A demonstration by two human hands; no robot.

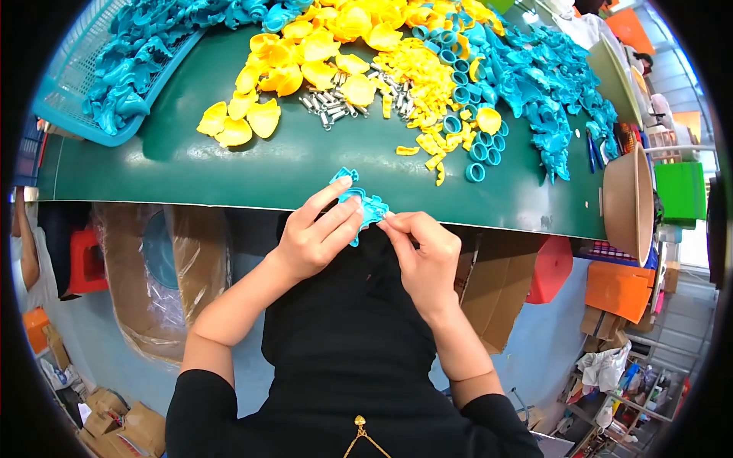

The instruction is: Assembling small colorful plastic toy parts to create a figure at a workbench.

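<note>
At the near edge of the green table, my left hand (311, 233) grips a teal plastic shell piece (372, 208) with an irregular, hollow outline. My right hand (421, 256) has thumb and forefinger pinched together at the right end of that piece. Whether a small part sits between those fingertips is too small to tell. Beyond my hands lie metal springs or pins (328, 103), small yellow plastic parts (424, 80), yellow rounded shells (263, 118) and teal rings (475, 172).
A teal basket (122, 137) of teal parts stands at the far left. More teal pieces (546, 84) heap up at the right, near blue-handled tools (594, 153) and a tan container (628, 202). Cardboard boxes (137, 305) sit below the table edge. Another person's arm (27, 244) shows at far left.
</note>
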